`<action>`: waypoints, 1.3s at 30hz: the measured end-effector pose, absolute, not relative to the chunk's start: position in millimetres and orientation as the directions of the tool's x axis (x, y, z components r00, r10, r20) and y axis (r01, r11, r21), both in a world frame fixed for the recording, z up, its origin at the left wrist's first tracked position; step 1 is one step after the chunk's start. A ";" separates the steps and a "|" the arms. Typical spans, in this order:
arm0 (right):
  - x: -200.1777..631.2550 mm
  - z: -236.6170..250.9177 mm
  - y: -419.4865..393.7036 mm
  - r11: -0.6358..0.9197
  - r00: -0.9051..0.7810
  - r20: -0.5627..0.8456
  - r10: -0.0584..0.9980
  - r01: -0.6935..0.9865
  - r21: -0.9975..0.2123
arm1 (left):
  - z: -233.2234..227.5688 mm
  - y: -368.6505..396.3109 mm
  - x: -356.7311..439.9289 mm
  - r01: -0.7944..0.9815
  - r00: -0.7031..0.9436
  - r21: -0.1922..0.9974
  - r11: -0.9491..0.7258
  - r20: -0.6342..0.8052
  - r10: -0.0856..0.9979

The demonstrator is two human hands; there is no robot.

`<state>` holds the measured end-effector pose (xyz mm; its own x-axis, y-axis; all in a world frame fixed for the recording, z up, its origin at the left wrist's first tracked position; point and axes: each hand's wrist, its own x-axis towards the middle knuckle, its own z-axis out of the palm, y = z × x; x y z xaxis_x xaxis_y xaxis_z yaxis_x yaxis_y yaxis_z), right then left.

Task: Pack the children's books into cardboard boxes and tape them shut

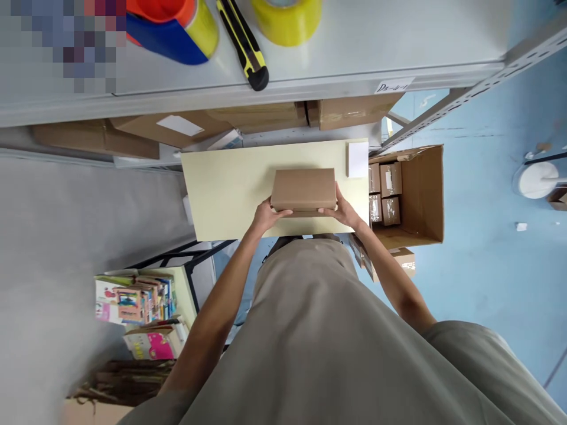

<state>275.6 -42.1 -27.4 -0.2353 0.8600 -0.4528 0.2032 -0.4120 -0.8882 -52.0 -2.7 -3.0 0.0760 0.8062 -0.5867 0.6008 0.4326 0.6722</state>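
Smooth cream tabletop (230,192) underlies an oblong cardboard box (303,188) between both hands (267,216) (345,212).

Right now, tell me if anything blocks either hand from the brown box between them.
Nothing visible does: the left hand and right hand both touch the brown box. The white rectangular item lies apart, farther right on the tabletop.

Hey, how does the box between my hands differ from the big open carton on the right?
The held box is much smaller than the large carton. The held box has a covered top, while the large carton is open, showing small boxes inside. The held box is between the left hand and right hand, over the cream tabletop; the large carton is right of the tabletop. Both are brown cardboard.
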 end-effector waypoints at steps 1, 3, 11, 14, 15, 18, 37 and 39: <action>277.0 -33.6 -38.8 -0.362 -0.209 -0.418 0.884 0.261 -0.895 | -2.8 -0.6 -50.9 0.664 0.042 0.642 0.384 -0.545 0.838; 278.7 -46.8 -31.0 -0.281 -0.183 -0.371 0.910 0.384 -0.879 | -5.7 4.2 -46.2 0.762 0.000 0.571 0.304 -0.470 0.883; 280.6 -67.2 -20.8 -0.147 -0.222 -0.435 0.873 0.729 -0.668 | -30.2 7.1 -31.0 0.885 -0.004 0.382 0.265 -0.563 0.827; 293.7 -62.6 -12.0 -0.036 -0.257 -0.420 0.870 0.818 -0.575 | -27.7 6.9 -45.5 0.902 0.057 0.387 0.190 -0.543 0.838; 301.1 -62.2 -3.7 -0.015 -0.252 -0.411 0.876 0.837 -0.547 | -25.2 8.5 -51.1 0.905 0.070 0.392 0.165 -0.520 0.851; 330.3 -67.4 37.6 -0.018 -0.196 -0.413 0.889 0.887 -0.461 | -14.7 19.7 -60.6 0.912 0.074 0.390 0.126 -0.460 0.885; 371.3 -62.6 124.3 0.068 -0.199 -0.374 0.906 0.940 -0.335 | 20.5 29.2 62.1 0.822 0.279 0.570 -0.008 -0.390 0.878; 374.2 -50.3 100.2 0.073 -0.186 -0.278 0.942 0.926 -0.372 | 23.1 30.5 80.9 0.795 0.341 0.605 -0.049 -0.378 0.861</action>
<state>374.2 100.2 -50.3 -0.1861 0.9423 -0.2784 0.9255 0.0730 -0.3716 80.9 30.5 23.1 0.3411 0.8606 -0.3781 0.7949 -0.0495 0.6047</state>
